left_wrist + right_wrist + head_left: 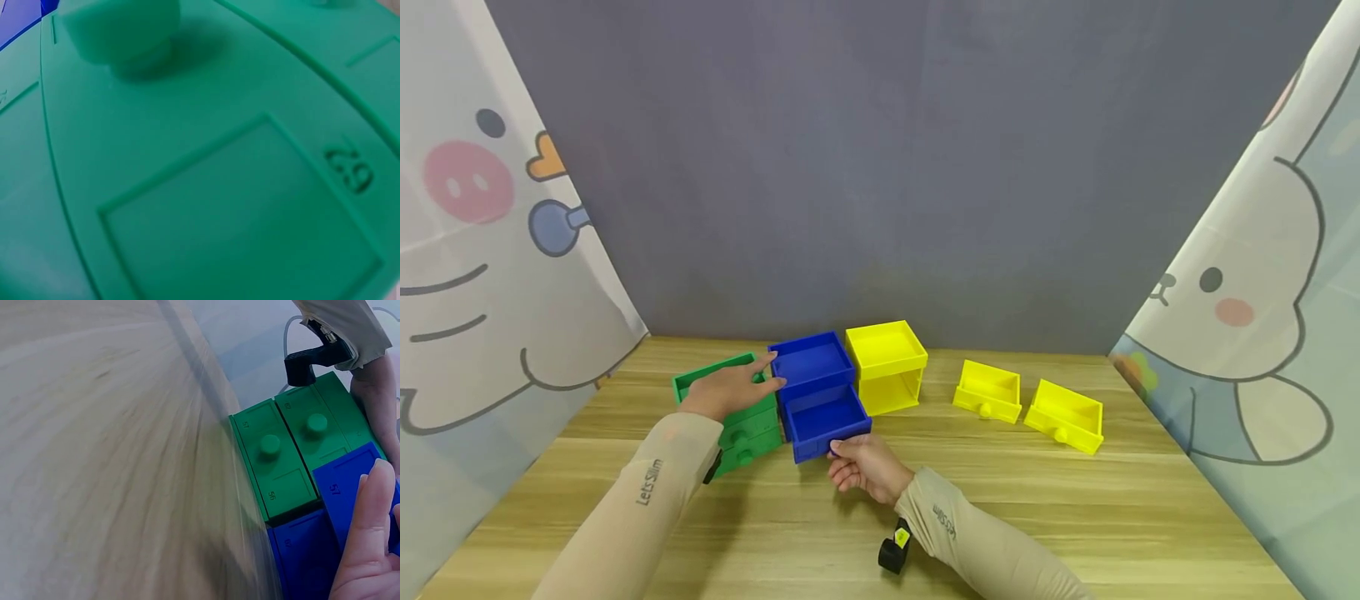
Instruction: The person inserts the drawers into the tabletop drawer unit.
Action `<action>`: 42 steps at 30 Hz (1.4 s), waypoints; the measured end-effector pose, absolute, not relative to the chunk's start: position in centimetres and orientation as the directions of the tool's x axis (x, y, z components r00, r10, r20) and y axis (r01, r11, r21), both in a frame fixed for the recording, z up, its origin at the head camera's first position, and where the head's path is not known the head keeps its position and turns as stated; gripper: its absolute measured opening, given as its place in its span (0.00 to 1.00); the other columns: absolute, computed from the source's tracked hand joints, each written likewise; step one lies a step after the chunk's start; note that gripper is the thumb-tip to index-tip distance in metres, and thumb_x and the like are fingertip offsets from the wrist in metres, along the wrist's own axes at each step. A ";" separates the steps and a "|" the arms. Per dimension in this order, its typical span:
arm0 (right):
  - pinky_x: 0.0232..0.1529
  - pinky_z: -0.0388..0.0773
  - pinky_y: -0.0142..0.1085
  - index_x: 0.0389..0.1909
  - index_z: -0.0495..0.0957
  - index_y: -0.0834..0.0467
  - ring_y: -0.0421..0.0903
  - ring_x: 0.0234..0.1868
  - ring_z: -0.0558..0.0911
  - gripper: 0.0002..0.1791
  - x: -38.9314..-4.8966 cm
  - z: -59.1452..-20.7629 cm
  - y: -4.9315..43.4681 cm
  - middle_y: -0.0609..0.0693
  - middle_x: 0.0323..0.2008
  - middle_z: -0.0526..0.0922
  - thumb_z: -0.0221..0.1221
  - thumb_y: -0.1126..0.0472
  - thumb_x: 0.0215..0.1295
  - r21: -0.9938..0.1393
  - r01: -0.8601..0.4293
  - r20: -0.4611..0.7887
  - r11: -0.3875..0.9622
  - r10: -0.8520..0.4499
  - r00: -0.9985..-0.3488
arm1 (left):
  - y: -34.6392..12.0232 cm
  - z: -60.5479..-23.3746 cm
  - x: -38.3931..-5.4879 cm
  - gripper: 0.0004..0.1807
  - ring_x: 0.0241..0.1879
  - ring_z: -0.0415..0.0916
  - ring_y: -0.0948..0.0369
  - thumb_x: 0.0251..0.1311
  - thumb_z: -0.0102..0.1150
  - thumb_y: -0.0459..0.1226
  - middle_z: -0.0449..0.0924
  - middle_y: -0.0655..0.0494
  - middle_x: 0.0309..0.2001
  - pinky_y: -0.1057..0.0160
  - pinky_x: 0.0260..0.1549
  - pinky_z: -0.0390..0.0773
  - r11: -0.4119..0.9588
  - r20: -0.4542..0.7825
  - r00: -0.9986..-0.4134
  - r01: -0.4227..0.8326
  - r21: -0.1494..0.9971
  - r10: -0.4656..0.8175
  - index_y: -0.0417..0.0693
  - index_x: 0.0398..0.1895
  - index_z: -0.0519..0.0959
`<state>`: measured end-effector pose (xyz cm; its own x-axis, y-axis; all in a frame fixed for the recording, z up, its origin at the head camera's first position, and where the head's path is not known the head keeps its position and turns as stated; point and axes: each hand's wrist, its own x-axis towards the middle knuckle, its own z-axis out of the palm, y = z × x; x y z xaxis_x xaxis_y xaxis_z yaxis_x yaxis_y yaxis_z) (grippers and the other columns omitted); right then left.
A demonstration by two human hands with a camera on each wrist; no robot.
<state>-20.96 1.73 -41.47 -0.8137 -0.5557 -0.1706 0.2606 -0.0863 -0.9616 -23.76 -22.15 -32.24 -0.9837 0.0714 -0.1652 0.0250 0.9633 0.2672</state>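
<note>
A blue drawer (827,417) juts out of the front of a blue cabinet (812,364) with a tray-like top. My right hand (871,468) pinches the front of this drawer at its knob, which the fingers largely hide. In the right wrist view, a finger (370,515) lies across the blue drawer front, above a lower blue drawer (306,550) sitting flush. My left hand (727,390) reaches over a green cabinet (752,433), its outstretched fingertips at the blue cabinet's left edge. Green drawer fronts fill the left wrist view, with a round knob (125,28).
Right of the blue cabinet stands a yellow cabinet (887,358) with an empty front opening. Two yellow drawers (988,392) with round knobs lie apart on the wooden table (820,542) further right. A grey backdrop (880,167) rises behind the table.
</note>
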 end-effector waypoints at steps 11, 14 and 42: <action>0.19 0.74 0.24 0.36 0.73 0.72 0.33 0.15 0.76 0.13 -21.2 -41.5 1.6 0.46 0.17 0.78 0.51 0.63 0.71 -0.961 0.260 -0.168 -0.093 -0.549 -0.819 | -22.0 -32.3 -23.8 0.42 0.33 0.77 0.52 0.65 0.37 0.66 0.67 0.35 0.64 0.60 0.17 0.62 0.968 -0.168 -0.984 0.017 0.251 0.060 0.57 0.77 0.50; 0.20 0.74 0.23 0.35 0.74 0.72 0.33 0.16 0.77 0.15 -21.2 -41.5 1.8 0.45 0.17 0.79 0.52 0.61 0.71 -0.966 0.232 -0.128 -0.115 -0.565 -0.815 | -22.0 -32.3 -23.9 0.43 0.30 0.76 0.54 0.64 0.37 0.67 0.68 0.35 0.63 0.60 0.17 0.62 0.969 -0.172 -0.983 0.014 0.247 0.058 0.57 0.77 0.50; 0.17 0.73 0.24 0.30 0.73 0.66 0.33 0.14 0.76 0.11 -22.0 -41.3 0.9 0.46 0.15 0.79 0.50 0.65 0.71 -0.942 0.301 -0.173 -0.150 -0.551 -0.817 | -22.1 -32.4 -24.1 0.43 0.46 0.77 0.41 0.64 0.36 0.67 0.67 0.35 0.63 0.55 0.23 0.70 0.971 -0.189 -0.981 0.004 0.240 0.051 0.58 0.77 0.49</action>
